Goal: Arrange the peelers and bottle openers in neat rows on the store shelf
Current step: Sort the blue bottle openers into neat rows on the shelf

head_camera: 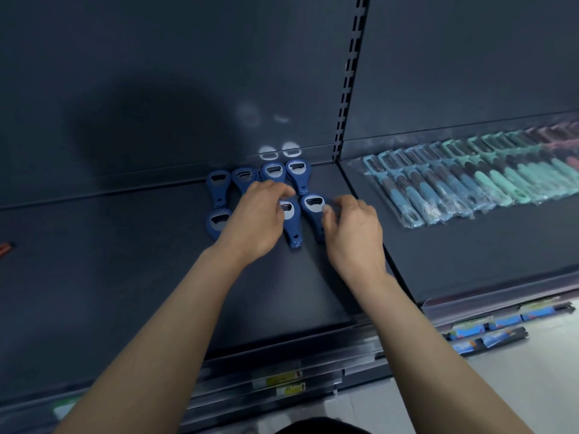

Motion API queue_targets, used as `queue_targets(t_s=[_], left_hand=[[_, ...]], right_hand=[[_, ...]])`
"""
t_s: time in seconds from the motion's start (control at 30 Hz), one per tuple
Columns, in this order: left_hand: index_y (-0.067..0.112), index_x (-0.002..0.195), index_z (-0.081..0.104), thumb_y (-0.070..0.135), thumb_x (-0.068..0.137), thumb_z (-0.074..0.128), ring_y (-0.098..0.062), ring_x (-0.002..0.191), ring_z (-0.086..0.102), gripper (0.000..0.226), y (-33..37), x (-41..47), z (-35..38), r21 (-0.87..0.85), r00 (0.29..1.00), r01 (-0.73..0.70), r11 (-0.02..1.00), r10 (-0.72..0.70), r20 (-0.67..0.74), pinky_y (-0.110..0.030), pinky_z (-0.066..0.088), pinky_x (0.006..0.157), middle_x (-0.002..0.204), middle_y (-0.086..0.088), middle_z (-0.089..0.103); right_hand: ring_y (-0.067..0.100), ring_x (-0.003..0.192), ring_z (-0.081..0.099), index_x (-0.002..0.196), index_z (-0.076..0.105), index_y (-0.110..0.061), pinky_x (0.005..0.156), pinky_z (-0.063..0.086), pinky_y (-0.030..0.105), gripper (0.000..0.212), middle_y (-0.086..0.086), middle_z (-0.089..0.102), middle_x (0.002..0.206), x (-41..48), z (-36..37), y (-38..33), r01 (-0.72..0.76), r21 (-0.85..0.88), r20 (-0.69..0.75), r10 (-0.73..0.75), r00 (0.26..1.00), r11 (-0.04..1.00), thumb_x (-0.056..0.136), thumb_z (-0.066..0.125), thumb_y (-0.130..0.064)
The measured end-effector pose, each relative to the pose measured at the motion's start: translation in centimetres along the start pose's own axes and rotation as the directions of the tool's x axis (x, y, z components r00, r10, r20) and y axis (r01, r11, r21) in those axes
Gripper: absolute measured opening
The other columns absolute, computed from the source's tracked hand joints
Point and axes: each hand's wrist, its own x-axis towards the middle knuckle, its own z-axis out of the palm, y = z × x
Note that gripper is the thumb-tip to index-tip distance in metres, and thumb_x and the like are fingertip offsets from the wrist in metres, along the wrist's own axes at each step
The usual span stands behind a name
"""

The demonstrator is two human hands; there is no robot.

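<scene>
At 6 o'clock, nearest the camera, yellow price labels [279, 379] sit in the rail along the front edge of the dark shelf [125, 277]. Lower down, toward 4 o'clock, blue packets [488, 330] show. Two bare forearms reach up from the bottom corners over the shelf.

The left hand [257, 220] is just left of centre, fingers bent down over the blue bottle openers [273, 172]. Its fingertips rest by the head of the middle front opener [291, 225], but whether it actually grips that opener cannot be told. The right hand [354, 230], at 3 o'clock from the left hand and just beside it, pinches the right edge of the front right opener [313, 211] between thumb and forefinger.

The openers lie flat in two rows at mid-shelf, heads toward 12 o'clock. Three show in the front row, the left hand covering part of it, and four in the back row against the back panel [156, 73].

At 9 o'clock a small orange thing [4, 249] pokes in at the edge. Toward 2 o'clock, past the shelf joint and the slotted upright [349, 89], the peelers [470, 180] lie in clear wrappers. They form one overlapping row, teal then pinkish, running to the right edge.
</scene>
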Motion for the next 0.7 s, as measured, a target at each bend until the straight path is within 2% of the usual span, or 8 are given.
queue_targets(t_s=[0.13,0.2,0.3,0.47,0.57,0.7], left_hand=[[0.010,0.128,0.051,-0.006,0.089,0.042,-0.015,0.122,0.040,0.043,0.6,1.9,0.3,-0.023,0.997,0.062,0.998,-0.061,0.044,-0.019,0.031,0.099,0.124,-0.004,0.053],[0.011,0.131,0.047,-0.008,0.086,0.045,-0.018,0.124,0.038,0.049,0.5,3.1,0.5,-0.006,0.991,0.103,0.995,-0.102,0.087,-0.026,0.034,0.105,0.126,-0.006,0.049],[0.012,0.134,0.042,-0.010,0.083,0.042,-0.022,0.122,0.036,0.056,0.2,4.5,1.1,0.044,0.980,0.140,0.989,-0.144,0.134,-0.036,0.037,0.105,0.125,-0.007,0.045],[0.012,0.136,0.039,-0.004,0.085,0.043,-0.029,0.115,0.042,0.054,0.2,5.8,1.9,0.127,0.973,0.158,0.979,-0.176,0.147,-0.039,0.042,0.099,0.127,-0.011,0.037],[0.011,0.135,0.039,-0.003,0.085,0.042,-0.028,0.111,0.043,0.052,0.3,6.1,2.1,0.159,0.970,0.156,0.975,-0.182,0.162,-0.038,0.042,0.098,0.125,-0.011,0.038],[0.012,0.133,0.041,-0.003,0.085,0.040,-0.027,0.110,0.043,0.050,0.5,6.3,2.3,0.160,0.968,0.175,0.972,-0.199,0.155,-0.038,0.041,0.099,0.121,-0.010,0.040]], right_hand=[[0.033,0.095,0.057,0.108,0.059,0.000,0.078,0.046,0.036,0.026,0.018,0.065,0.100,2.8,-0.1,0.8,-0.014,0.165,0.060,0.004,0.998,0.986,0.098,0.039,-0.013],[0.030,0.096,0.058,0.115,0.059,-0.003,0.078,0.045,0.030,0.029,0.016,0.065,0.103,3.9,0.1,1.2,-0.056,0.221,0.125,0.029,0.992,0.974,0.098,0.038,-0.013],[0.027,0.100,0.058,0.119,0.058,-0.005,0.077,0.041,0.025,0.030,0.014,0.065,0.109,5.1,0.4,1.6,-0.077,0.259,0.169,0.034,0.985,0.963,0.099,0.037,-0.014],[0.027,0.097,0.059,0.115,0.060,-0.004,0.077,0.042,0.025,0.028,0.014,0.065,0.105,6.4,0.7,2.1,-0.064,0.292,0.179,0.012,0.984,0.954,0.099,0.039,-0.013],[0.025,0.093,0.059,0.112,0.062,-0.004,0.072,0.039,0.021,0.027,0.012,0.066,0.100,6.8,1.0,2.3,-0.044,0.297,0.186,-0.012,0.982,0.954,0.098,0.040,-0.012],[0.021,0.082,0.057,0.109,0.063,-0.004,0.071,0.043,0.025,0.025,0.012,0.067,0.094,7.0,1.2,2.5,-0.021,0.321,0.185,-0.041,0.982,0.947,0.097,0.042,-0.010]])
